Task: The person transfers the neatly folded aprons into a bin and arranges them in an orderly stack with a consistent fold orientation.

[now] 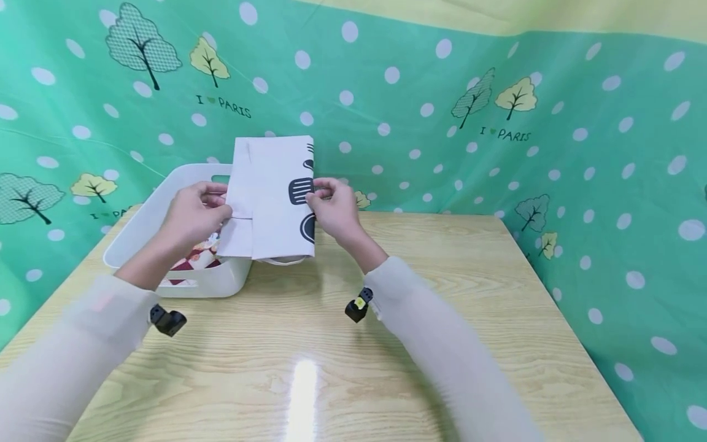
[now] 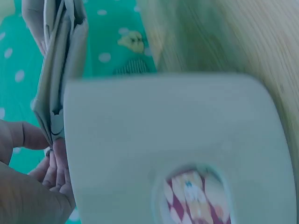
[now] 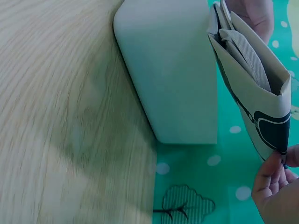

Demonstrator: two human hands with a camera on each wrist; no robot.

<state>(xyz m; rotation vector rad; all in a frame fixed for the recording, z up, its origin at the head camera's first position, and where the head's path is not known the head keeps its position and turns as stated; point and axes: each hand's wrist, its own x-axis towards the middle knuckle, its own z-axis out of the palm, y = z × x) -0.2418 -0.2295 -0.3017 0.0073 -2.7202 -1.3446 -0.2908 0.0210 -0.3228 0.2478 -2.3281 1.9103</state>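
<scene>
Both hands hold up a folded white cloth (image 1: pixel 270 196) printed with black kitchen utensils. My left hand (image 1: pixel 190 215) pinches its left edge, and my right hand (image 1: pixel 338 209) pinches the right edge. Seen edge-on in the right wrist view, the folded cloth (image 3: pixel 254 93) shows several layers and a woven strap tucked inside. The cloth is in front of and above the right part of a white plastic basket (image 1: pixel 149 215). Inside the basket lies a red-and-white patterned fabric (image 1: pixel 196 261), partly hidden by the left arm and cloth.
The basket stands at the left back of a light wooden table (image 1: pixel 442 294). A green dotted curtain (image 1: pixel 409 104) hangs behind and along the sides. Small black cameras (image 1: pixel 168 320) are strapped at both wrists.
</scene>
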